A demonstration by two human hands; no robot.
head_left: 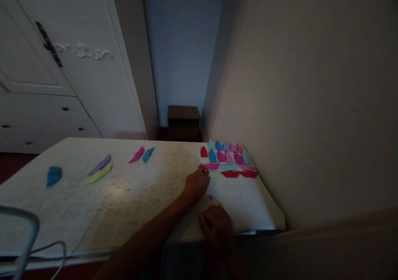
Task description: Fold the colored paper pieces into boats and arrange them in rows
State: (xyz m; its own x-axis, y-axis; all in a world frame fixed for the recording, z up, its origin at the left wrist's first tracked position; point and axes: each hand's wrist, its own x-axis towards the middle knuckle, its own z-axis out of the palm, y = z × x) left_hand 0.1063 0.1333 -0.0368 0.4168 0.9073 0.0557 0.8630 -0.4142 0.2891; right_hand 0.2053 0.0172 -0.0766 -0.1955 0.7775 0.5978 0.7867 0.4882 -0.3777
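Note:
Folded paper boats in pink, blue, red and green stand in rows at the far right of the table. My left hand (196, 185), with a ring on one finger, reaches to the left end of these rows. Its fingers are closed at the tip of a light green paper boat (214, 175), just below a magenta paper boat (211, 166). Beside that lie two red paper boats, one of them a red paper boat (230, 174). My right hand (217, 224) is closed near the table's front edge; whatever its curled fingers may hold is hidden.
On the left of the table (139, 205) lie a dark blue folded paper (54, 176), a purple one (100, 165), a yellow one (98, 175), a pink one (137, 155) and a blue one (148, 155). A wall (295, 106) borders the right. A metal frame (34, 222) stands front left.

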